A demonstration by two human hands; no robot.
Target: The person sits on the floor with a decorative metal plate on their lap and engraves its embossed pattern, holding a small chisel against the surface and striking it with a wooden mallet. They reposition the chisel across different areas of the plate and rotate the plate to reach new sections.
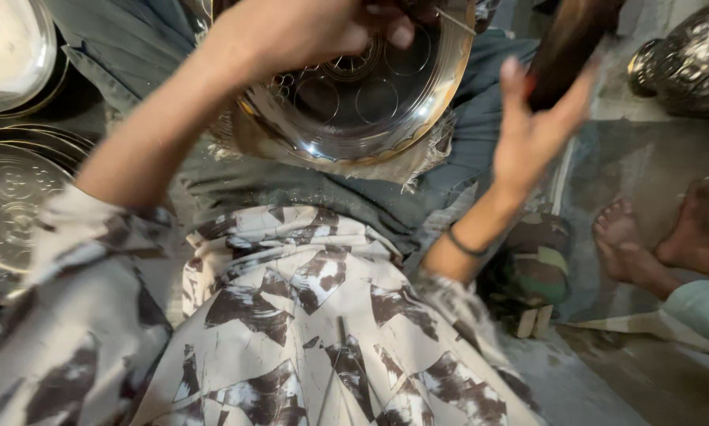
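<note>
left hand [307, 28] pinches a thin tool at the engraved metal plate [362, 102]; right hand [540, 118], apart to its right, grips a dark handle [563, 47], probably a hammer's.

Silver plate [362, 102] with gold rim and circle pattern, white shirt [291, 339] with brown brush-stroke print, grey-green cloth [307, 193]

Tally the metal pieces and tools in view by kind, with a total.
Round engraved metal plates: 3 (one under the left hand at, two at left)
Dark tool handle in right hand: 1
Embossed metal vessel: 1
Total: 5
</note>
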